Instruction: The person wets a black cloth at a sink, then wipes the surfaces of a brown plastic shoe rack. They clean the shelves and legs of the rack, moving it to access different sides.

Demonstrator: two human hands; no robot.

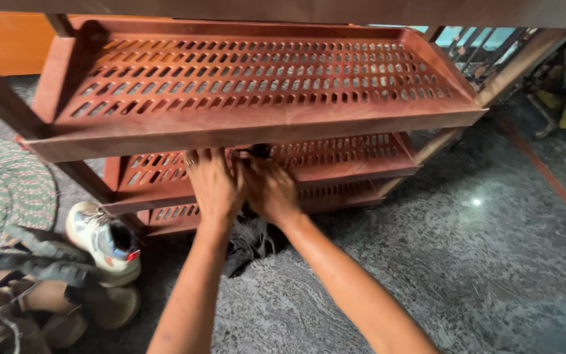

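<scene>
While our shoes (103, 246) sit at lower left, our left hand (214, 183) and right hand (270, 190) press together mid-frame, fingers curled around a small dark object (259, 151) at their tips, against the middle slotted shelf (355, 154) of the red-brown rack (250, 85).

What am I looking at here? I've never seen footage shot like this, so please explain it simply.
A person wears a camera on the head, so this single picture looks down along their own bare arms. In front stands a reddish-brown rack with three slotted shelves, on a grey speckled stone floor. Both hands reach under the top shelf to the middle one: the left hand and right hand are pressed together around a small dark thing, too hidden to identify. A dark cloth lies on the floor below them. At left sit a white sneaker, sandals and a round patterned mat.
</scene>
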